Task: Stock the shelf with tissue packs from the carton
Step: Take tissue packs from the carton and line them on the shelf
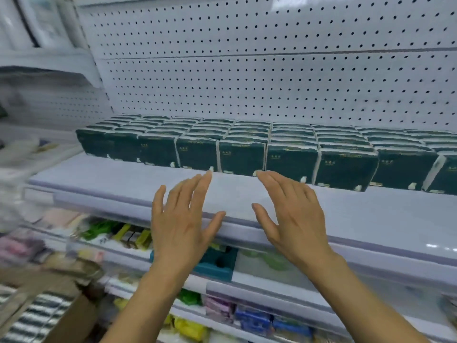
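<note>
White pegboard backs the shelf, where dark green tissue packs stand in tight rows along the rear, leaving the front strip bare. Both hands hover over that bare strip, palms down, holding nothing. On the left hand the fingers are straight and spread, the tips near the front row of packs. The right hand lies likewise, fingers straight and close together. Lower shelves carry blurred coloured goods, and a brown carton sits at lower left.
</note>
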